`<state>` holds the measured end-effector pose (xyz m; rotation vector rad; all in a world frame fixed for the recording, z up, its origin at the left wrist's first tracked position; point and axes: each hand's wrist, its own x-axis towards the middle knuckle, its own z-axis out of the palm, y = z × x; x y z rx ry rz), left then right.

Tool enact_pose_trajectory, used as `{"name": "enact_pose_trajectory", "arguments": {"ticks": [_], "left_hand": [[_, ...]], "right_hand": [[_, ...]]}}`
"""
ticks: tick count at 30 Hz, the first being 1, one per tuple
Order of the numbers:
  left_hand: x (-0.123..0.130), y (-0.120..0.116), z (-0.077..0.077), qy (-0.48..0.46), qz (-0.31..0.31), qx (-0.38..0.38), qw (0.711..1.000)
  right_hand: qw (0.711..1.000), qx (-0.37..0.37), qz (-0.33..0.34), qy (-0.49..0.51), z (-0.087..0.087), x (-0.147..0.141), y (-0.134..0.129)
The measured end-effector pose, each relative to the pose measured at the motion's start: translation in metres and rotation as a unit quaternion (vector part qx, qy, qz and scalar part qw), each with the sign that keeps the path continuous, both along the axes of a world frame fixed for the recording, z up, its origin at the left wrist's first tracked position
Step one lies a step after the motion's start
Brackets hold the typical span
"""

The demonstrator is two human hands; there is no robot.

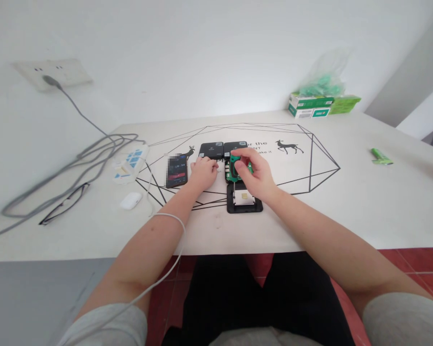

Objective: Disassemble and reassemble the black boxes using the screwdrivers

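Green and black, the handle of a slim screwdriver (233, 168) was seen in the head view, gripped by the right hand (258, 174). Its fingers were closed around the handle, with the thumb laid along the near side. The tool's long axis was kept close to upright, and its thin shaft was pointed down at the left part of an opened black casing (238, 210), though whether contact was made at the tip could not be told. The casing was set flat on the desk (198, 235), on the person's side of the gripping fingers and slightly to their left; in it, a white plate (239, 197) marked with a gold patch was exposed. Just beyond the casing, a green circuit board (229, 177) was partly covered by the right hand, the nearer of the two to both pieces. The left hand (203, 174) was placed farther left, palm down, its fingers loosely bent; nothing was visibly held, but what lay beneath could not be told. Two black boxes (211, 149) were lined up beyond the hands, and a phone (177, 171) was laid left of the left hand.
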<state>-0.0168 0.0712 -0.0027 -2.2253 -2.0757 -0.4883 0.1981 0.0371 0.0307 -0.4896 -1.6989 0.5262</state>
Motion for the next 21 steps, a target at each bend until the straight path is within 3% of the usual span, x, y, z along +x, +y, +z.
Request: {"name": "enact_pose_trajectory", "arguments": {"ticks": [8,14,17,21], "left_hand": [[0.002,-0.003,0.005,-0.013,0.002,-0.022,1.0],[0.003,-0.002,0.005,-0.01,0.002,-0.023,1.0],[0.004,-0.003,0.006,0.0,0.002,-0.026,1.0],[0.004,-0.002,0.005,0.02,0.011,-0.023,0.999]], "right_hand": [[0.999,-0.024,0.011,0.024,-0.004,-0.003,0.004],[0.988,-0.115,0.079,0.071,-0.007,-0.007,0.003],[0.988,-0.116,0.082,0.065,-0.01,-0.009,0.0],[0.983,-0.108,0.142,0.04,-0.011,-0.007,-0.005]]}}
